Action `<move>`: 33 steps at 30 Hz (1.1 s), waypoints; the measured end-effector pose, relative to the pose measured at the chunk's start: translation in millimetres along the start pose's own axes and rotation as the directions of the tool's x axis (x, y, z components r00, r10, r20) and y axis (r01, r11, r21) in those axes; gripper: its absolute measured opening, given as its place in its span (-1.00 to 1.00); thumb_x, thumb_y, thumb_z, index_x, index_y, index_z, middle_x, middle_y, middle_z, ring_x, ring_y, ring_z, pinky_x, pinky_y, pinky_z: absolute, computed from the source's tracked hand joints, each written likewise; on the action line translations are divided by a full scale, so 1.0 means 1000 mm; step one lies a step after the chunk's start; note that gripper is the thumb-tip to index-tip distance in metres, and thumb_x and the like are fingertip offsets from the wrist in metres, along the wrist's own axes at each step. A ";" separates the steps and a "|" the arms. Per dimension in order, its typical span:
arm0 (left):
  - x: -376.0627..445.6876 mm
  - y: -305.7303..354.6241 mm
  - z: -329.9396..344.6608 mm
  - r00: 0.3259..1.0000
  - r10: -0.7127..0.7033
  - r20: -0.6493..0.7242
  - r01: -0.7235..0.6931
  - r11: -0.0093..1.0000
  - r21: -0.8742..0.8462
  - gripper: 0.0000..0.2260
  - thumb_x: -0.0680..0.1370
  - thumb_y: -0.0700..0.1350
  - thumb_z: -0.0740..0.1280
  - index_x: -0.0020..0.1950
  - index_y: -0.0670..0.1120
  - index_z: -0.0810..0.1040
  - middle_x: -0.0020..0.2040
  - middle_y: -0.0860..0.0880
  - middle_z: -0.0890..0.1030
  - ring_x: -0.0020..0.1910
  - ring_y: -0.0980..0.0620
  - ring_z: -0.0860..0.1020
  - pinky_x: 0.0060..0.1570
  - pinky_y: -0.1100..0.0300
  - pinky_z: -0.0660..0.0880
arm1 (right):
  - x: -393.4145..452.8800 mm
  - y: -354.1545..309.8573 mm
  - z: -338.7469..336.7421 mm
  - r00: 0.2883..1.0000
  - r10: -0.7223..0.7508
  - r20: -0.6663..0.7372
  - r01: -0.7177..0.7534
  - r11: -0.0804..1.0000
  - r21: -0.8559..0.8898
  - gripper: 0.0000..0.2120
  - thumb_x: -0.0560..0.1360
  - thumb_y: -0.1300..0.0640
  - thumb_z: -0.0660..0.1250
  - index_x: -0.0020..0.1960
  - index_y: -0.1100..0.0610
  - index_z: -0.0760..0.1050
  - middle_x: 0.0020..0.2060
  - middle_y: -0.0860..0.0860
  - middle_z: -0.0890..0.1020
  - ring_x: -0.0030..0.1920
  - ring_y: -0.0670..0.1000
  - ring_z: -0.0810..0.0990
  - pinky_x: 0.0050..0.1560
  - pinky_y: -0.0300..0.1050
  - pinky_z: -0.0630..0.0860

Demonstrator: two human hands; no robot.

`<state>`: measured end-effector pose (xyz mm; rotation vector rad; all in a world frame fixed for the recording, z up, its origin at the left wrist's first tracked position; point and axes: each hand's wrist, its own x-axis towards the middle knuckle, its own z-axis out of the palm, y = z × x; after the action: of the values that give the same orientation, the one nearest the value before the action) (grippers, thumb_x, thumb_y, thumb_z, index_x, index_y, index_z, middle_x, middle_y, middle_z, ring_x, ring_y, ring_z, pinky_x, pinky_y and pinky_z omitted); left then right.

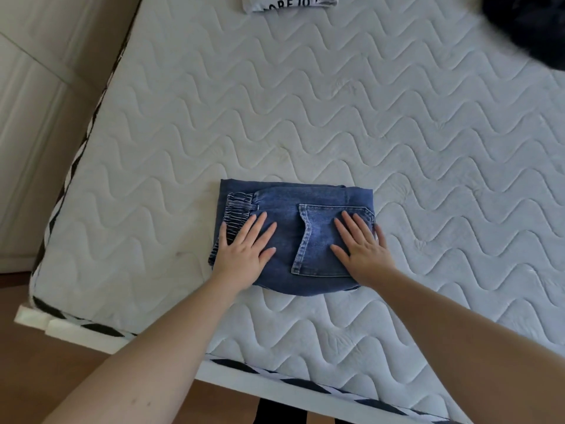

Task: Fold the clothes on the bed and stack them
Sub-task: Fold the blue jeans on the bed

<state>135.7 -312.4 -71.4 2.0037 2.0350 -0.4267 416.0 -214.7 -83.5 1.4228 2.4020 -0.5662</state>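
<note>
A folded pair of blue jeans (293, 209) lies as a compact rectangle on the white quilted mattress (336, 117), near its front edge. The elastic waistband shows at the left and a back pocket faces up at the right. My left hand (244, 249) presses flat on the left part, fingers spread and straight, beside the waistband. My right hand (360, 246) lies flat over the pocket at the right edge, fingers straight. A folded white garment with black lettering (289, 3) sits at the far edge of the view, cut off by the frame.
A dark heap of clothing (532, 29) lies at the top right corner, blurred. The mattress corner with black-and-white striped trim (88, 327) is at the lower left. White wardrobe doors (33, 117) stand left of the bed, above wooden floor (46, 377).
</note>
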 end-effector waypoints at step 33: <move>-0.086 -0.270 -0.056 0.793 -0.265 0.549 0.588 0.096 -0.803 -0.49 0.49 -0.15 0.46 0.36 0.21 0.41 0.13 0.10 0.64 0.09 0.04 0.61 -0.12 0.11 0.52 | -0.023 -0.205 -0.012 0.953 0.161 0.258 -0.246 -0.089 0.965 -0.56 0.44 -0.02 0.50 0.22 -0.23 0.40 0.10 -0.21 0.62 0.08 -0.12 0.63 0.01 -0.18 0.61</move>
<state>-131.0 -373.2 20.9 0.4718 1.8444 0.4416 245.5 -315.7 -25.6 2.0285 1.2398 -2.6406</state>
